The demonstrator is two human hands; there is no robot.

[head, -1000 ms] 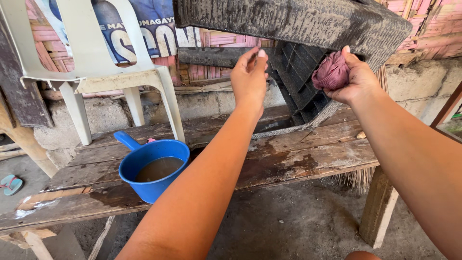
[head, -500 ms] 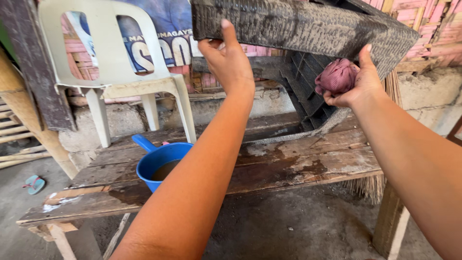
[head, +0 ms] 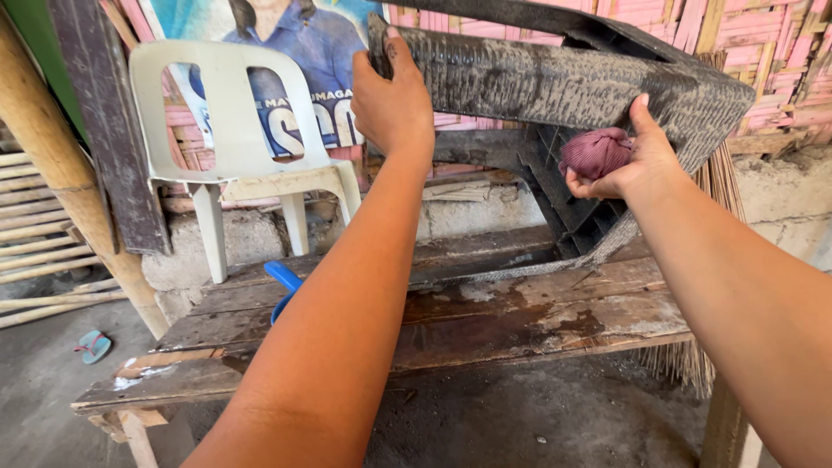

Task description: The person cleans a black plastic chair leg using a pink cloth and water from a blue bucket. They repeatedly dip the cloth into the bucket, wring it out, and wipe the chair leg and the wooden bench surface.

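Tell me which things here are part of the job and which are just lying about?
In use: left hand gripping the dirty black plastic crate; right hand pressing a pink cloth wad on it; wet wooden bench.

Lying about: white plastic chair, blue dipper, slipper, poster.

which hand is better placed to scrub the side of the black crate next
Right. The right hand already holds the pink scrub cloth against the black crate, on its dirty side. The left hand has its grip on the crate's top edge, steadying it.

White plastic chair (head: 234, 130), woven pink wall (head: 763, 43)
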